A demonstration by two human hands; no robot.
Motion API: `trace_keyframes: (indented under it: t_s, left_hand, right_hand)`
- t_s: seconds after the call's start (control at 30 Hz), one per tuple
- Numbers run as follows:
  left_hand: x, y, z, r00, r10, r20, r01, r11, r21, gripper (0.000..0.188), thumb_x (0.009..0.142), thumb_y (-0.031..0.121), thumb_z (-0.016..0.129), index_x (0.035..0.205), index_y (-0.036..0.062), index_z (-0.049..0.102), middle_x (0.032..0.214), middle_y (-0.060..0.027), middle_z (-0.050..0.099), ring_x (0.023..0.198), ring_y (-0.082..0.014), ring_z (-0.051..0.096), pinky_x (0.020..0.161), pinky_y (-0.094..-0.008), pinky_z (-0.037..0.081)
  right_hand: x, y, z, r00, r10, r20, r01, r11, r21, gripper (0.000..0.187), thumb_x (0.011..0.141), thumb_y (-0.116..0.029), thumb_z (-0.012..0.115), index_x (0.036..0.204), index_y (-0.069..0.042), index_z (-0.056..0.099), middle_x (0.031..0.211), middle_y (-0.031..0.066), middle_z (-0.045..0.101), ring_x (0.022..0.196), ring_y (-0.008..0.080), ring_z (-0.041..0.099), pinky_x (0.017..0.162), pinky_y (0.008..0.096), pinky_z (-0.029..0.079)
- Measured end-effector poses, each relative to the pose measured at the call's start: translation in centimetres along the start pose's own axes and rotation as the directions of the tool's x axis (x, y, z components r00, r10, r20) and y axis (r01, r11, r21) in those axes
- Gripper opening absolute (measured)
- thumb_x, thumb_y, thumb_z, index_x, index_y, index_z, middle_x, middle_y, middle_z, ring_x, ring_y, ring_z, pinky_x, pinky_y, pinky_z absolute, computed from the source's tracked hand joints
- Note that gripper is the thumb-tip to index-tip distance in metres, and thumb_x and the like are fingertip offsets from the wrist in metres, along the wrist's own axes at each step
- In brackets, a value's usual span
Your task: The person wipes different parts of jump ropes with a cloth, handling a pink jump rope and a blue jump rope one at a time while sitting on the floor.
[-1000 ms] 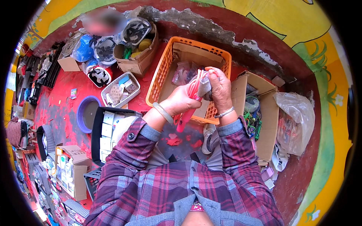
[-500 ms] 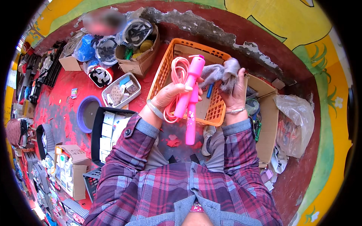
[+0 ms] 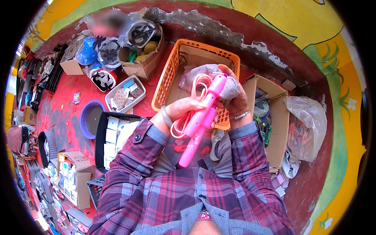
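Pinched in my left hand (image 3: 181, 110) is a skipping rope (image 3: 205, 117) with two bright pink handles lying side by side. Its pale pink cord hangs in loops by my fingers. The handles slant, lower ends toward my body. My right hand (image 3: 239, 103) is closed round a grey cloth (image 3: 230, 90), which lies against the upper part of one handle. The fingers of my right hand curl near that handle's tip. Behind the cloth, in the orange basket (image 3: 167, 74), shows a clear plastic-wrapped bundle (image 3: 192, 76), partly hidden by the rope.
An open cardboard box (image 3: 279, 135) with tangled cords stands right of the basket, beside a clear plastic bag (image 3: 307, 125). On the left are a purple basin (image 3: 84, 122), a white tray (image 3: 114, 102), a black bin (image 3: 99, 150) and a carton of helmets and bags (image 3: 145, 69).
My right hand has come left with the grey cloth, which now touches the handle. The skipping rope has tilted, its lower end swinging left. The plastic-wrapped bundle has come into view.
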State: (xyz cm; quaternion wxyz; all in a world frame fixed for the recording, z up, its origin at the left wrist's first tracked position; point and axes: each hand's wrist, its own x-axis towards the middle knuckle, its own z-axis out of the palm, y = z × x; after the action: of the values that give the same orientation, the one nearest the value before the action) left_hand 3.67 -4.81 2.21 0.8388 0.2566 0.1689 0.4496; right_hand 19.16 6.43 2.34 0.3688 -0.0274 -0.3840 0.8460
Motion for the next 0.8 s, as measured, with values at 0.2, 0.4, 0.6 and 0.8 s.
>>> trace_keyframes:
  t_s: [0.2, 0.4, 0.6, 0.8]
  left_hand:
    - [0.7, -0.4, -0.9, 0.987, -0.001, -0.160, 0.000, 1.000, -0.006, 0.061, 0.082, 0.037, 0.062, 0.121, -0.0048, 0.044, 0.097, -0.0179, 0.059, 0.084, -0.0220, 0.062, 0.078, -0.0313, 0.051]
    - [0.9, -0.3, -1.1, 0.957, 0.079, -0.278, -0.049, 0.993, 0.112, 0.059, 0.077, 0.032, 0.069, 0.122, 0.0011, 0.046, 0.102, -0.0111, 0.059, 0.092, -0.0199, 0.060, 0.076, -0.0294, 0.052]
    - [1.0, 0.1, -1.2, 0.958, 0.128, -0.255, -0.066, 0.969, 0.239, 0.058, 0.071, 0.019, 0.069, 0.122, 0.0025, 0.045, 0.104, -0.0102, 0.058, 0.095, -0.0201, 0.060, 0.072, -0.0269, 0.051]
    - [0.6, 0.6, -1.0, 0.965, 0.182, -0.188, -0.186, 0.983, -0.003, 0.058, 0.074, 0.018, 0.063, 0.125, 0.0022, 0.040, 0.109, -0.0185, 0.055, 0.103, -0.0265, 0.058, 0.062, -0.0245, 0.056]
  right_hand:
    - [0.1, -0.9, 0.4, 0.996, -0.040, -0.082, 0.016, 0.963, -0.271, 0.049, 0.076, -0.024, 0.071, 0.116, -0.002, 0.053, 0.106, 0.0069, 0.060, 0.093, 0.0132, 0.059, 0.083, 0.0247, 0.048]
    - [0.4, -0.9, 0.5, 0.968, -0.090, -0.236, -0.023, 0.899, -0.438, 0.030, 0.088, -0.020, 0.059, 0.111, -0.002, 0.057, 0.099, 0.0052, 0.062, 0.088, 0.0109, 0.059, 0.079, 0.0235, 0.048]
    - [0.7, -0.5, -0.8, 0.950, -0.196, -0.243, 0.005, 0.788, -0.615, 0.026, 0.094, -0.018, 0.049, 0.111, 0.000, 0.059, 0.099, 0.0053, 0.063, 0.087, 0.0100, 0.059, 0.077, 0.0222, 0.048]
    - [1.2, -1.1, -4.5, 0.795, -0.354, -0.492, 0.122, 0.888, -0.442, 0.031, 0.097, -0.024, 0.043, 0.106, 0.003, 0.058, 0.096, 0.0071, 0.063, 0.084, 0.0137, 0.061, 0.076, 0.0283, 0.050]
